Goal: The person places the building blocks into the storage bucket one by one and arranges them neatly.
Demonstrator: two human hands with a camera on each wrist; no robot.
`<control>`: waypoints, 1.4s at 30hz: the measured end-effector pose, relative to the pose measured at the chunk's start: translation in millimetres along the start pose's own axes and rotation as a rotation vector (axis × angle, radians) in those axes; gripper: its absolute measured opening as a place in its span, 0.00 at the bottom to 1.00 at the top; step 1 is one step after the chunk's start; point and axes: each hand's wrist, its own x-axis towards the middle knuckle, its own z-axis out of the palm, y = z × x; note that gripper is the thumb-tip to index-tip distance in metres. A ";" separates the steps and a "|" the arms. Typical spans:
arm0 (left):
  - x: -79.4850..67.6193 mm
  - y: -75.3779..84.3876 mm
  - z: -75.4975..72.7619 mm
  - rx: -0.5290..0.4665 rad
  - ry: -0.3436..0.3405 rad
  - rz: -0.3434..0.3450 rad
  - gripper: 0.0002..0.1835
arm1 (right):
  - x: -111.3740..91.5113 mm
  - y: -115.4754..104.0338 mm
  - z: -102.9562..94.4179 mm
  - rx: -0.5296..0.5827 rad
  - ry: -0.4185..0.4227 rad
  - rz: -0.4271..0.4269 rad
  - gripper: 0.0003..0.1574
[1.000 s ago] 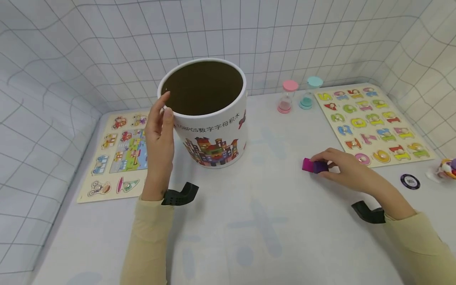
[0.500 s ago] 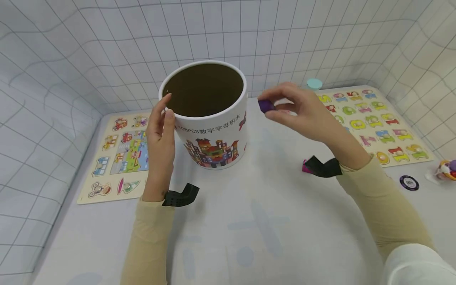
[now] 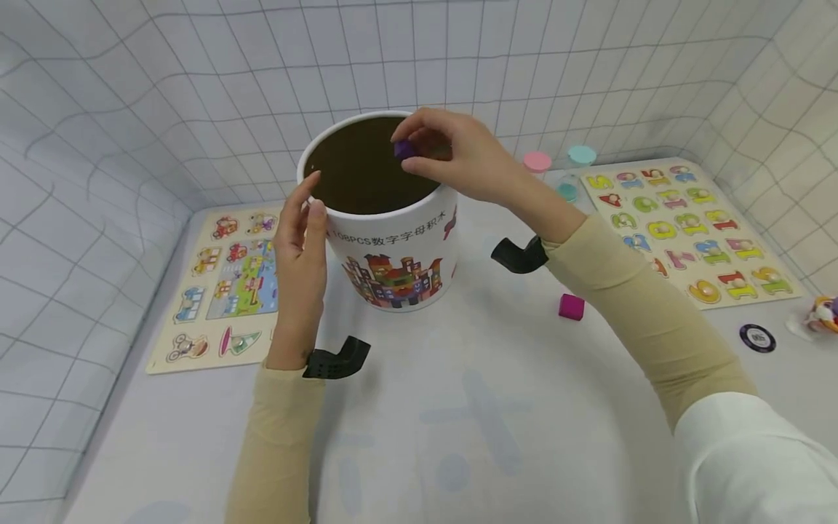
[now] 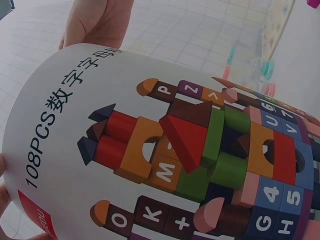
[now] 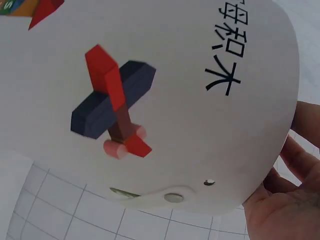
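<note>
A large white bucket printed with colourful building blocks stands upright on the table, its dark opening facing up. At the left of its rim, my left hand holds on with thumb and fingers. My right hand is over the right part of the opening, pinching a small purple block between thumb and fingertips. In the right wrist view the bucket's wall hides that block and part of the right hand. A magenta cube lies on the table below my right forearm.
Left of the bucket lies a vehicle puzzle board; a number puzzle board is at the back right. Two small hourglasses, one with a pink cap, one teal-capped, stand behind my right arm. A black chip and small figurine sit far right.
My right hand has lifted the purple block from beside the magenta cube and carried it left and up, over the bucket's opening. My left hand has stayed at the rim.
</note>
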 end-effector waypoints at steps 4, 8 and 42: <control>-0.1 1.7 0.2 0.002 0.001 0.005 0.20 | 5.7 7.3 -1.3 -0.154 -0.083 -0.041 0.17; -0.1 1.3 0.3 0.005 0.006 0.009 0.20 | 8.4 6.7 -5.0 -0.235 -0.134 -0.070 0.14; -4.2 21.2 7.4 0.022 0.003 -0.005 0.20 | -202.0 127.3 -20.5 -0.190 -0.075 0.426 0.23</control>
